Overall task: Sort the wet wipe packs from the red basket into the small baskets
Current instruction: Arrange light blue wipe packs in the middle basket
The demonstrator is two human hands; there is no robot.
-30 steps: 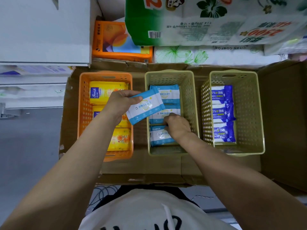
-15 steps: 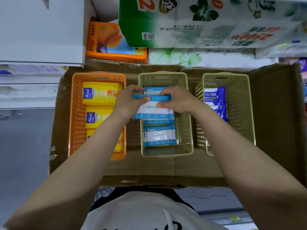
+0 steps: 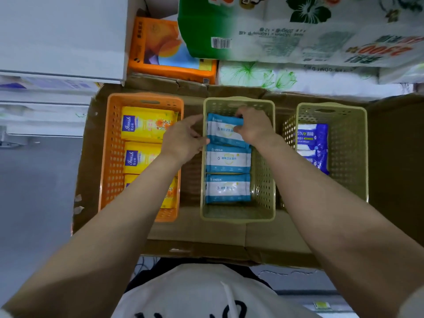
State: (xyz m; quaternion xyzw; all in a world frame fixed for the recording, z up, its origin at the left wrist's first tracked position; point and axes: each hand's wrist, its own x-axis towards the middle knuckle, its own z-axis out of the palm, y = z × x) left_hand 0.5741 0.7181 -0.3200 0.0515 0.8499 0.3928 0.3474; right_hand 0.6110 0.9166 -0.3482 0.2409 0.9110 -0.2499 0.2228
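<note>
Two bare forearms are seen reaching forward over a white shirt (image 3: 206,292) and a flattened cardboard sheet (image 3: 206,237), on which three small baskets are placed side by side. At the near end of the middle beige basket (image 3: 238,218) a light-blue wet wipe pack (image 3: 227,188) is laid flat, and a second one (image 3: 228,158) is laid just beyond it. A third light-blue pack (image 3: 223,131) is held tilted at the far part of this basket, with its near edge over the second pack. It is pinched at its right end by the right hand (image 3: 253,126), the fingers curled over the top edge and the thumb on its face. The left hand (image 3: 183,140) is kept at the left edge of the pack, fingers loosely bent; whether it grips cannot be told. Yellow packs (image 3: 144,123) are lined in the orange basket (image 3: 114,157) on the left, dark-blue packs (image 3: 312,136) in the right beige basket (image 3: 348,157). Beyond, large tissue bundles (image 3: 298,31) are stacked
</note>
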